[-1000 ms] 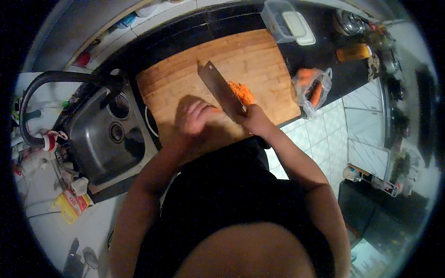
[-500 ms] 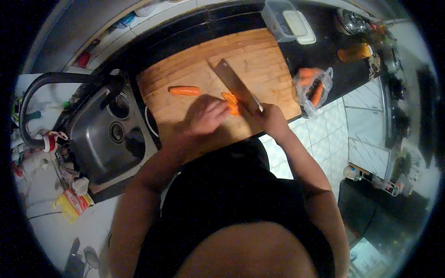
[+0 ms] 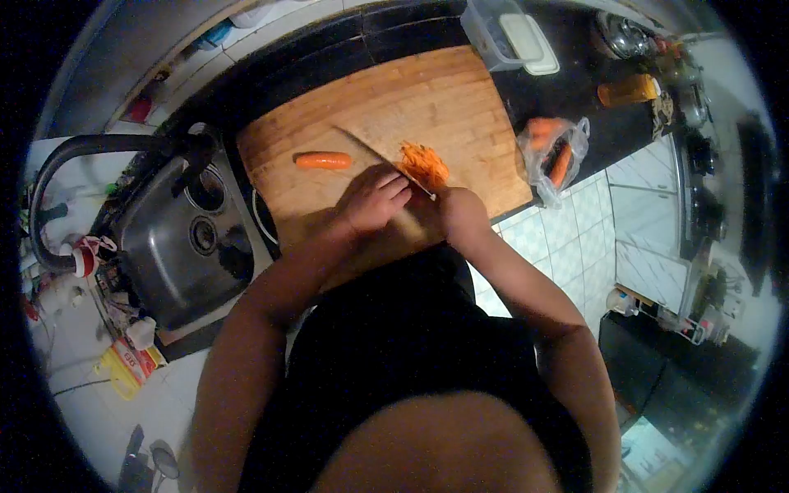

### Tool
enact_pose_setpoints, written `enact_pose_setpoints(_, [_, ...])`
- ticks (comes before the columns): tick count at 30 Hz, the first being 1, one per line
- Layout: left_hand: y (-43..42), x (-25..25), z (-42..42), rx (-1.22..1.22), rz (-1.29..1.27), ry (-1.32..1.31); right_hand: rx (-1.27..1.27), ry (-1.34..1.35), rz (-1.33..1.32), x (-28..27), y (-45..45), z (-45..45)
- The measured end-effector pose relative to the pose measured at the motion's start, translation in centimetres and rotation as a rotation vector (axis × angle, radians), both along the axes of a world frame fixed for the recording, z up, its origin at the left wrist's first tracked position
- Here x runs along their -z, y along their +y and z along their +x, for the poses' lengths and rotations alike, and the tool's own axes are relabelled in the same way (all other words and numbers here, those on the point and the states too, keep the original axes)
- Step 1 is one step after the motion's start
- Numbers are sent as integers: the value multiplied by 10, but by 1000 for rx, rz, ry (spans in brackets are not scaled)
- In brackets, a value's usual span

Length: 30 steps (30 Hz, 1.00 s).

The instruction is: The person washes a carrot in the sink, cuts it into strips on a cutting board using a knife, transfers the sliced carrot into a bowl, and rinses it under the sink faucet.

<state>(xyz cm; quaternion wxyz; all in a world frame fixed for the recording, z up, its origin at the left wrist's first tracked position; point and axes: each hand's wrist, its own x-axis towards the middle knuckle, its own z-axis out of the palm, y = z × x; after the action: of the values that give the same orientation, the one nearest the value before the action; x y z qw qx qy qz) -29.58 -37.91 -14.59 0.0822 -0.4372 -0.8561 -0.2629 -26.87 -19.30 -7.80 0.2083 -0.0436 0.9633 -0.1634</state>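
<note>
My right hand [image 3: 462,215] is closed round the handle end of a cleaver [image 3: 374,149]. Its blade, seen nearly edge-on, slants up and left across a wooden cutting board [image 3: 370,82]. My left hand [image 3: 376,205] is beside the blade on the near side, fingers stretched toward it; whether they touch the metal I cannot tell. Just beyond the blade lies a loose pile of carrot shreds [image 3: 424,164]. A whole-looking peeled carrot [image 3: 323,160] rests farther left on the board.
A sink [image 3: 177,271] with a black faucet [image 3: 57,172] is at the left. Right of the board are a plastic bag of carrots [image 3: 563,164], a clear container [image 3: 489,37] with a pale lid [image 3: 530,45], and an amber bottle [image 3: 626,92].
The cleaver has moved left and toward me, its blade turned more edge-on. The cut carrot now shows as a spread pile beyond the blade. My left hand has shifted slightly right, toward the cleaver.
</note>
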Motion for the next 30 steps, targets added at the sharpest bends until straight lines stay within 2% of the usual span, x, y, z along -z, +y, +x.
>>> enact_pose_setpoints(3, [-1, 9, 1, 41, 84, 88, -23, -108, 24, -5, -3, -8])
enact_pose_setpoints(6, [-1, 10, 2, 47, 61, 93, -26, -44, -38, -17, 4, -1])
enact_pose_setpoints(9, [-2, 5, 2, 33, 66, 66, 38, -82, 1, -8, -5, 1])
enact_pose_setpoints(12, [-2, 3, 0, 34, 54, 45, 54, -71, -46, -29, -8, -1])
enact_pose_setpoints(15, [-3, -3, 0, 50, -27, -53, 49, -71, -13, -8, -9, 1])
enact_pose_setpoints(16, [0, 7, 3, 43, 58, 40, 49, -78, -25, -11, -9, 1])
enact_pose_setpoints(19, [-1, 11, 0, 23, 147, 94, 47, -80, -42, -21, -11, -5])
enact_pose_setpoints(22, [-2, 4, -2, 81, 65, 137, 73, -103, -33, -16, -10, 3])
enact_pose_setpoints(30, [-4, 5, 5, 39, 95, 150, 62, -117, -59, -20, -3, 1])
